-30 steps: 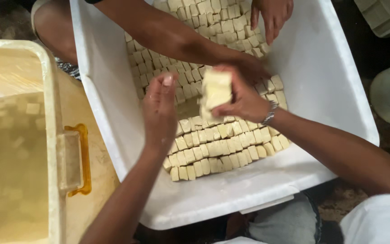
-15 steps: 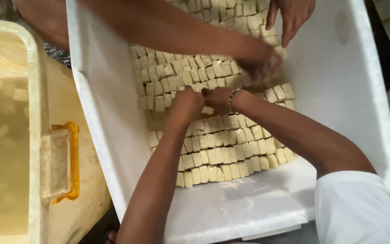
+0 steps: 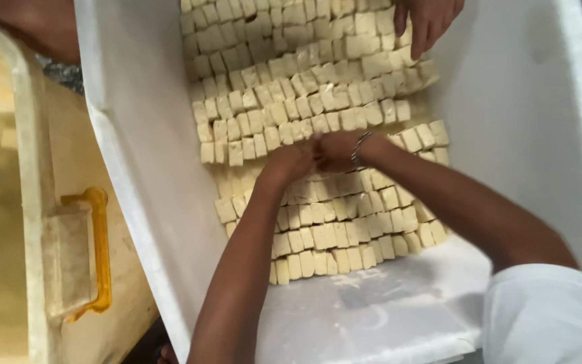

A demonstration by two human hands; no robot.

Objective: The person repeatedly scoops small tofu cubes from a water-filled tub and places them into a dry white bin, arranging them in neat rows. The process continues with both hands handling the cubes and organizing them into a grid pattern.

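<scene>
Head view, looking down into a big white tub whose floor is packed with rows of pale cream blocks, most likely soap or curd, set on edge side by side. The rows run across the tub from its left wall toward its right wall, tilted slightly, and each block's long side lies crosswise to its row, pointing toward the near and far ends of the tub.

The left hand and the right hand meet in the middle of the tub, fingertips touching, both pressed down on the blocks at a gap between two rows. The fingers are curled over the blocks; whether either hand actually grips one cannot be told. A metal bracelet sits on the right wrist.

At the far end of the tub another person's hand rests with fingers spread on the top rows. Left of the tub stands a yellowish bin with an orange handle.

A second ago the right hand held one block lifted above the rows; now both hands are down among them.
</scene>
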